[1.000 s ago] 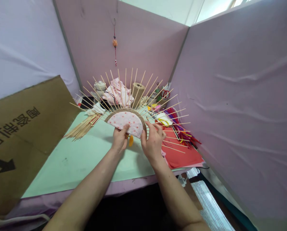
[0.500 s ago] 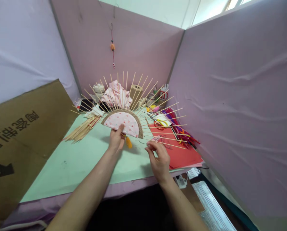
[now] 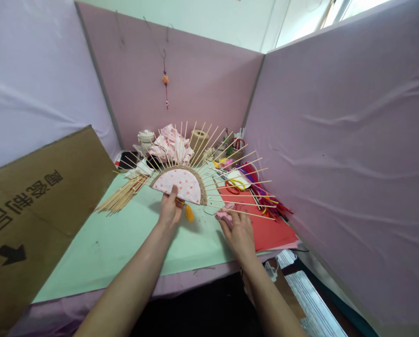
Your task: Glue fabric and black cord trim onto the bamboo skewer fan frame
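Observation:
A half-round fan [image 3: 179,183] covered in pink dotted cloth has a braided rim, with thin wooden sticks radiating from it. My left hand [image 3: 170,208] pinches its lower edge, the thumb on the cloth. A yellow tassel [image 3: 189,213] hangs beside those fingers. To the right, below the lowest sticks, my right hand [image 3: 238,230] is closed on a small pink tool [image 3: 225,217]; its far part is hidden by the sticks and fingers.
A bundle of loose sticks [image 3: 122,195] lies left on the green tabletop [image 3: 125,252]. Cardboard [image 3: 51,206] leans at far left. Red paper [image 3: 269,231], scissors [image 3: 232,188] and colourful pipe cleaners [image 3: 256,180] are at right. Crumpled pink cloth [image 3: 170,144] and a paper roll [image 3: 198,139] stand behind.
My right hand has moved slightly right and taken hold of the pink tool. The fan is tilted further back, and the camera view has shifted slightly upward.

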`<state>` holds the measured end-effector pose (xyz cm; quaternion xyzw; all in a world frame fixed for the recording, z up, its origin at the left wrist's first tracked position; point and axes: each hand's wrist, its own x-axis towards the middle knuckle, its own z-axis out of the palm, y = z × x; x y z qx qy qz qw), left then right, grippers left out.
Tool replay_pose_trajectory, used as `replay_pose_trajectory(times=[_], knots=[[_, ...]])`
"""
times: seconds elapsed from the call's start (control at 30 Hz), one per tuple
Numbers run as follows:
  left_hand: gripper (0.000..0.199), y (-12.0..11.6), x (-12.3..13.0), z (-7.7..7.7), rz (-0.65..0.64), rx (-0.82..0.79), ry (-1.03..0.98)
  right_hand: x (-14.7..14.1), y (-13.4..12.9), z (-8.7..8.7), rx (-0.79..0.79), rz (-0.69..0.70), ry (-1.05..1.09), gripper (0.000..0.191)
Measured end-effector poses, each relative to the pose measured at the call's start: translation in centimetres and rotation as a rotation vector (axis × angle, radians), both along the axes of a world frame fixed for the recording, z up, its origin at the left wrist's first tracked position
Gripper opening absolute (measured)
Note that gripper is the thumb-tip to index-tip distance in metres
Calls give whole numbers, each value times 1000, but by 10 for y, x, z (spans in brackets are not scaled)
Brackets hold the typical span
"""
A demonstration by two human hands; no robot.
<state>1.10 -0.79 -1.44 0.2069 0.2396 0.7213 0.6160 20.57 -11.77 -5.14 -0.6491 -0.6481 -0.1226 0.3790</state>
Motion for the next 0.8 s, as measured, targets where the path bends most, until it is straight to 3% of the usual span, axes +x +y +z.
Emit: replay_pose_trajectory(times=[0.1, 0.23, 0.33, 0.63, 0.8], knots=[[40, -1, 1, 1, -8, 18, -12, 8, 6, -7, -111, -134, -65, 43], [42, -1, 1, 1, 9, 15, -35, 3, 6, -4, -360, -201, -88, 47], [39, -1, 1, 3, 20, 0, -41, -2, 6, 1, -446, -248, -80, 49], [32, -2, 0, 7, 42, -29, -71, 4, 8, 5, -351, -172, -34, 39], [27, 0, -3, 12, 85, -35, -88, 22, 15, 9, -312, -258, -13, 41]])
